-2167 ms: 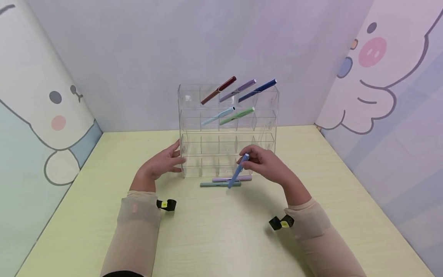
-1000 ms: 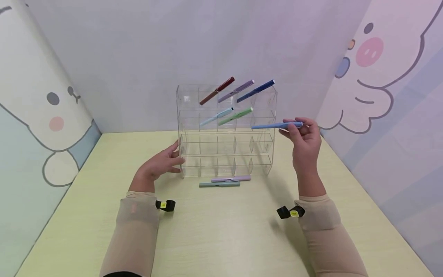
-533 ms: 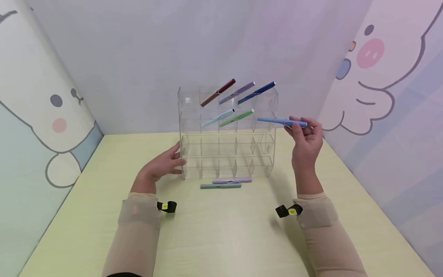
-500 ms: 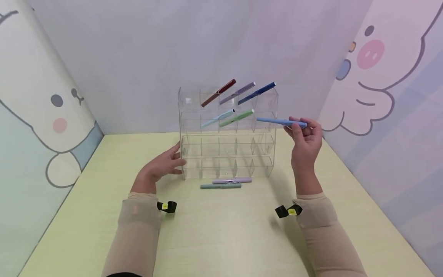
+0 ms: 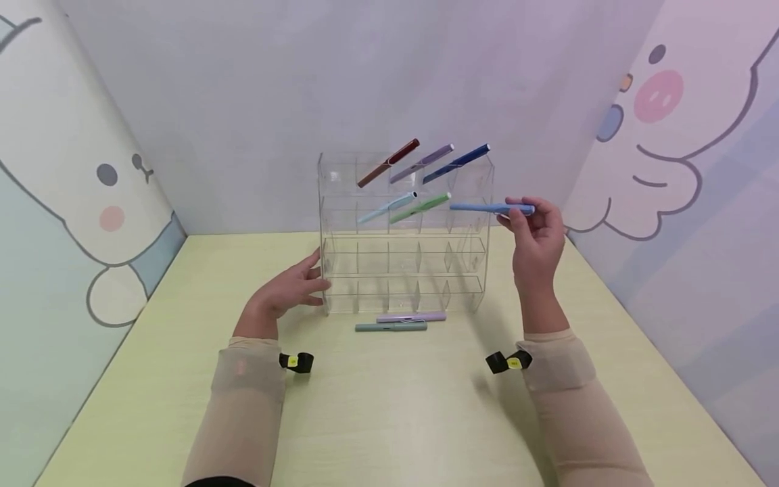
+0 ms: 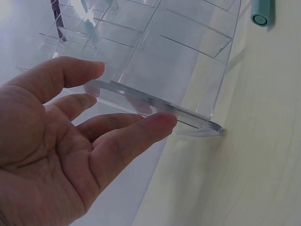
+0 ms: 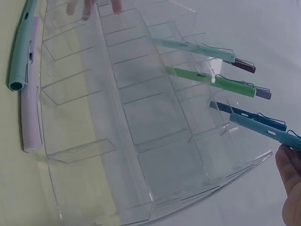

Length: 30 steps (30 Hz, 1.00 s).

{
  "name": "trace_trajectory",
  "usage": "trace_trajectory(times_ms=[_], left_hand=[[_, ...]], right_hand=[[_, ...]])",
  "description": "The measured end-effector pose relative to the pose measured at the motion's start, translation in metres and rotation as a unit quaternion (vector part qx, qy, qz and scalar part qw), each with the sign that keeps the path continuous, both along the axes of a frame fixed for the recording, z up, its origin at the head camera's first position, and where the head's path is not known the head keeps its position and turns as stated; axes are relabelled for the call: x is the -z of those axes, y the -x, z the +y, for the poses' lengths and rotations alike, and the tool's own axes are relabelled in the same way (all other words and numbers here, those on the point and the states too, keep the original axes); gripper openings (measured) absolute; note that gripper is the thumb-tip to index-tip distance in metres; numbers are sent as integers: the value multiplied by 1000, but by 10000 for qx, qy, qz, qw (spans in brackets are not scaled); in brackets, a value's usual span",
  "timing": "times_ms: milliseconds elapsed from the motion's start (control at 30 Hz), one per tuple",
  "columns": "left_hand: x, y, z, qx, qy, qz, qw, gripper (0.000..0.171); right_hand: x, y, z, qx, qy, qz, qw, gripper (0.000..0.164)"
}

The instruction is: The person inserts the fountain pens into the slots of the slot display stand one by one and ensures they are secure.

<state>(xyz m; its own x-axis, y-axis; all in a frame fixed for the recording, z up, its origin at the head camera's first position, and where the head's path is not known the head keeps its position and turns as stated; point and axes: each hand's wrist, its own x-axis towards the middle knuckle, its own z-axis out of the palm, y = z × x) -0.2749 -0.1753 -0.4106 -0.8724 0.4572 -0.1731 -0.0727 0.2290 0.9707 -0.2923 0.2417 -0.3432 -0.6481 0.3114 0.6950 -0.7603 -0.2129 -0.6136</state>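
My right hand [image 5: 538, 240] pinches a light blue pen [image 5: 477, 207] between thumb and fingers, its cap end in the hand. The pen lies almost level, its tip in front of the right side of the second tier of a clear acrylic rack [image 5: 402, 257]. In the right wrist view, the same pen [image 7: 258, 128] runs close to a dark blue one. My left hand [image 5: 286, 291] rests spread fingers against the rack's left side panel [image 6: 155, 101]. Slanted in the top tier are dark red [image 5: 389, 162], purple [image 5: 422, 164] and dark blue [image 5: 458, 164] pens. Pale blue [image 5: 387, 208] and green [image 5: 421, 208] pens lean in the second tier.
On the pale wooden table [image 5: 389, 406], a lilac pen [image 5: 420, 316] and a grey-green pen [image 5: 383, 327] lie side by side before the rack. A plain wall [image 5: 243, 101] stands behind, with cartoon-printed panels left and right.
The right hand has carried the light blue pen up and right from the rack's lower front, turning it level. Lately it has shifted slightly left against the rack. My left hand has stayed put.
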Motion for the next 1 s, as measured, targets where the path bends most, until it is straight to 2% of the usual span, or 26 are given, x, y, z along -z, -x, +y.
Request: trace_trajectory(times_ms=[200,433,733,1000], left_hand=[[0,-1,1,-44,21,-60,10000,83],[0,-1,1,-35,19,-59,10000,81],[-3,-2,2,-41,0,-48,10000,81],[-3,-2,1,-59,-10,-80,10000,81]], right_hand=[[-6,5,0,135,-502,-189,9985,27],[-10,11,-3,84,-675,-438,9967,26],[-7,18,-11,68,-1144,-597,9916,28],[-6,23,-19,74,-1572,-705,9850,22]])
